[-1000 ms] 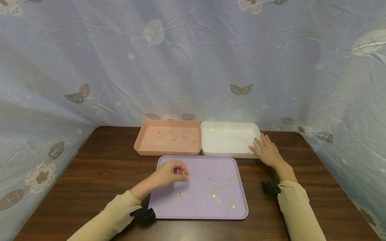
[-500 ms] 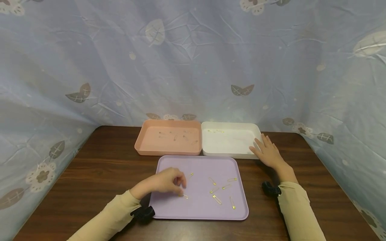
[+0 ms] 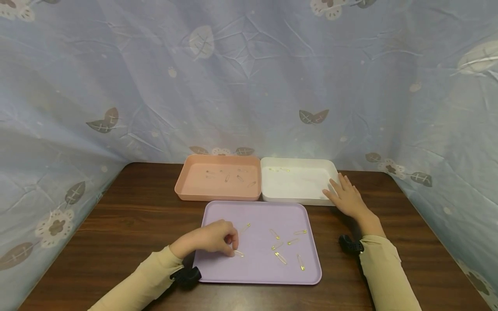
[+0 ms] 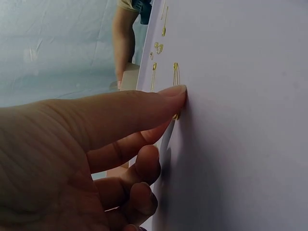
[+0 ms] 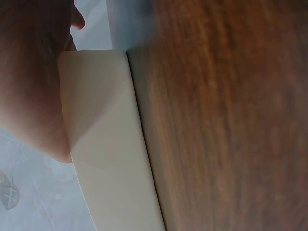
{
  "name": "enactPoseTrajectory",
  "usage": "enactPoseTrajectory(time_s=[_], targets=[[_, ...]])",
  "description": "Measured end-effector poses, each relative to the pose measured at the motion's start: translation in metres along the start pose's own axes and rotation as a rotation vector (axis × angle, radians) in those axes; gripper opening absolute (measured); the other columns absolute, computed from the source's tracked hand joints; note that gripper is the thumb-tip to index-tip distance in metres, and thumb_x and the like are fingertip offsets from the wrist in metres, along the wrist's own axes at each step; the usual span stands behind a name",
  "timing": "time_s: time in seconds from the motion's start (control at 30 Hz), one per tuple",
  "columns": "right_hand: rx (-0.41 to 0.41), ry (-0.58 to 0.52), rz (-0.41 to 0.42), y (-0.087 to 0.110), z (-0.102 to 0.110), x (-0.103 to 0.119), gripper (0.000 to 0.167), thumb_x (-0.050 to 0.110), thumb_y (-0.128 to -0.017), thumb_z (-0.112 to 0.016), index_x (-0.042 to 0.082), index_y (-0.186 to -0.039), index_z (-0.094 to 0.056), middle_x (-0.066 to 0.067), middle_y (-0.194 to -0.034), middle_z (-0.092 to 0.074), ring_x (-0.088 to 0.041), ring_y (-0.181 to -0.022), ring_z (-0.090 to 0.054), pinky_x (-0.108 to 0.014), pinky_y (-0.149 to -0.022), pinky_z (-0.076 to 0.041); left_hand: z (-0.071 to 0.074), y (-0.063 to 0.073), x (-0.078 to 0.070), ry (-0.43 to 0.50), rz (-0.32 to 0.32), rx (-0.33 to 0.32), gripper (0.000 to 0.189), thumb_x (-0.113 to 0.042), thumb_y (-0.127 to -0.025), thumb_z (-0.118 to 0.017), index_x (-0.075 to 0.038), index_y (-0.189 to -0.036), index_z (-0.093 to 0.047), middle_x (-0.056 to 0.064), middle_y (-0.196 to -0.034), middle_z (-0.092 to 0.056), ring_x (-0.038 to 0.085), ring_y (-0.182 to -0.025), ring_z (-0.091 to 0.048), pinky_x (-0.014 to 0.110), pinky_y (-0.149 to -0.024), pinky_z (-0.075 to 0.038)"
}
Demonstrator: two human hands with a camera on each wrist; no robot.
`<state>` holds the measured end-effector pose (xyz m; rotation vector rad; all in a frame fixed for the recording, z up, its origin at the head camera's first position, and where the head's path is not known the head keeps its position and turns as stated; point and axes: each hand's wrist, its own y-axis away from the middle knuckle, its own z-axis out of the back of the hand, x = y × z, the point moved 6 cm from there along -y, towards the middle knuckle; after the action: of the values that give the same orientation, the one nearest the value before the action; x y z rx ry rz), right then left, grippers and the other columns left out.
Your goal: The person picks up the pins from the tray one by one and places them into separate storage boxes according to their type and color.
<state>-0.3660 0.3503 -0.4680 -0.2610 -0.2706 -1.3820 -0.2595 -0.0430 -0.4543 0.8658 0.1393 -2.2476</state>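
My left hand (image 3: 217, 236) is low over the left part of the lilac tray (image 3: 256, 270). Its thumb and index finger pinch a gold safety pin (image 4: 176, 71), whose middle the thumb covers in the left wrist view. The other fingers are curled behind. More gold safety pins lie on the tray, one (image 3: 245, 227) just beyond the hand and several to the right, such as this safety pin (image 3: 281, 258). My right hand (image 3: 347, 201) rests with spread, straight fingers on the right rim of the white tray (image 3: 299, 185).
Behind the lilac tray, a pink tray (image 3: 190, 185) holding several silver-looking safety pins stands beside the white one. A couple of gold safety pins (image 3: 285, 169) lie at the white tray's back. The dark wooden table (image 3: 136, 207) ends at a patterned curtain (image 3: 249, 86).
My left hand has moved down and slightly left on the lilac tray, onto the near safety pin, its thumb and index finger closing on it. My right hand stays put.
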Motion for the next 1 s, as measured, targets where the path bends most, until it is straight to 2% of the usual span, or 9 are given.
enactPoseTrajectory(time_s=[0.57,0.73,1.0], targets=[[-0.010,-0.017,0.004,0.000,-0.001,-0.001,0.077,0.056,-0.100,-0.038,0.001,-0.152,-0.026,-0.029,-0.161,-0.003,-0.049,-0.148,0.000,-0.072,-0.112,-0.006,-0.002,0.001,-0.001,-0.038,-0.012,0.016,0.014,-0.011,-0.076,-0.079,-0.015,-0.069,-0.067,-0.009,-0.071,-0.046,0.002,-0.070,-0.041,0.016,-0.065,-0.034],[0.003,-0.009,0.003,0.000,-0.002,-0.002,0.078,0.057,-0.100,-0.037,0.001,-0.153,-0.025,-0.029,-0.161,0.000,-0.049,-0.148,0.000,-0.072,-0.112,-0.005,0.000,0.002,-0.001,-0.032,-0.004,0.017,0.014,-0.012,-0.077,-0.079,-0.016,-0.069,-0.067,-0.007,-0.072,-0.049,0.003,-0.071,-0.042,0.017,-0.067,-0.036],[0.004,-0.009,0.001,0.002,0.001,0.003,0.077,0.055,-0.100,-0.038,0.000,-0.152,-0.026,-0.030,-0.160,-0.002,-0.050,-0.147,-0.002,-0.072,-0.112,-0.007,0.009,0.001,0.000,-0.039,-0.032,-0.028,0.013,-0.015,-0.077,-0.080,-0.017,-0.070,-0.069,-0.007,-0.073,-0.054,0.003,-0.071,-0.046,0.018,-0.068,-0.039]])
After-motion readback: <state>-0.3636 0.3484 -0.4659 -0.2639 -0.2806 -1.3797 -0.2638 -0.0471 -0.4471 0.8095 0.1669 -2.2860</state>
